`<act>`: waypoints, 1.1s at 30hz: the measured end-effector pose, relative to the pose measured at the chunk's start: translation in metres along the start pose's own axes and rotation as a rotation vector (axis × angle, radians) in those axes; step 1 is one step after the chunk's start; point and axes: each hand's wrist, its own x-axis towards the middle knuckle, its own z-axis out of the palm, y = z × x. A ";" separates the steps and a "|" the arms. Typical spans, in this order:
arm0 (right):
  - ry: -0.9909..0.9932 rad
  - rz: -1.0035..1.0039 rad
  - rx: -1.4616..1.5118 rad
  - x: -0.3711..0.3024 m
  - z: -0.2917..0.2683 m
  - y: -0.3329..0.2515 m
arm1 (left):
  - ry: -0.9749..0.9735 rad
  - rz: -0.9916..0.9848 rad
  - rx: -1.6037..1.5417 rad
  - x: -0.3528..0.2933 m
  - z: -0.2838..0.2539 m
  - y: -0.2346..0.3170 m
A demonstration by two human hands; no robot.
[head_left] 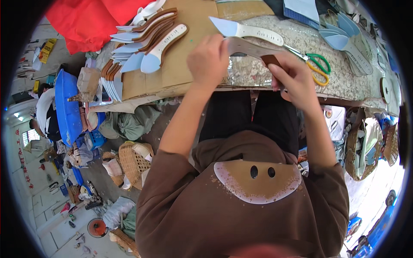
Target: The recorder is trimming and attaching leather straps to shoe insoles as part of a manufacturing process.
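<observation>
I hold one long shoe insole over the table's edge with both hands. It is pale grey with a brown heel end. My left hand grips its front part. At the brown heel end, my right hand pinches it. Another pale insole with a light blue tip lies on the table just beyond my hands. Scissors with green and yellow handles lie right of the held insole, close to my right hand.
A stack of insoles with brown heels fans out on brown cardboard at the left. More blue-tipped insoles lie at the far right. Red cloth sits top left. Wicker baskets and bags stand on the floor.
</observation>
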 end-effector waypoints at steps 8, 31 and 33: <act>-0.106 -0.128 -0.424 0.100 -0.027 0.011 | -0.108 -0.018 -0.333 -0.023 0.038 0.016; -0.313 -0.192 -0.720 0.112 -0.049 0.020 | -0.059 0.085 -0.358 -0.029 0.043 0.015; -0.454 -0.058 -0.547 0.115 -0.057 0.026 | -0.044 0.097 -0.341 -0.038 0.043 0.015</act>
